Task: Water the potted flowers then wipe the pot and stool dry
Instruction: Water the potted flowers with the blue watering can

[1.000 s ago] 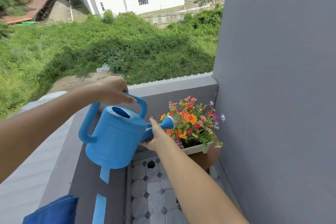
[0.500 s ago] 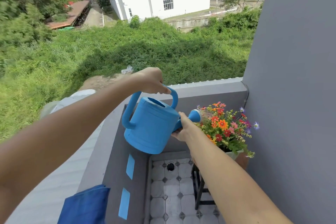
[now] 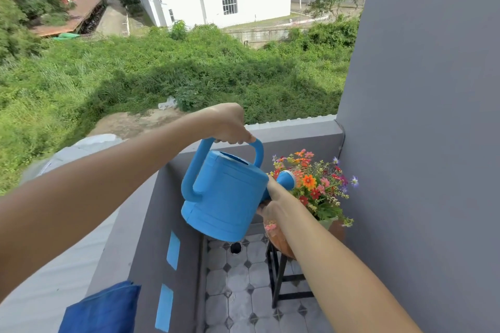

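A blue watering can hangs tilted toward the flowers. My left hand grips its top handle. My right hand holds the spout from below, just behind the rose head. The rose head points into a bunch of orange, red and purple flowers. These grow in a white pot that sits on a round brown stool top with black legs. My right forearm covers much of the pot and stool.
A grey wall stands right beside the flowers. A grey balcony parapet runs behind and to the left, with blue tape strips. A folded blue cloth lies on the ledge at lower left. The tiled floor has a drain hole.
The view has lifted and shifted, so the can and flowers now sit further right and lower. Both hands keep their hold; the can stays tipped toward the flowers.
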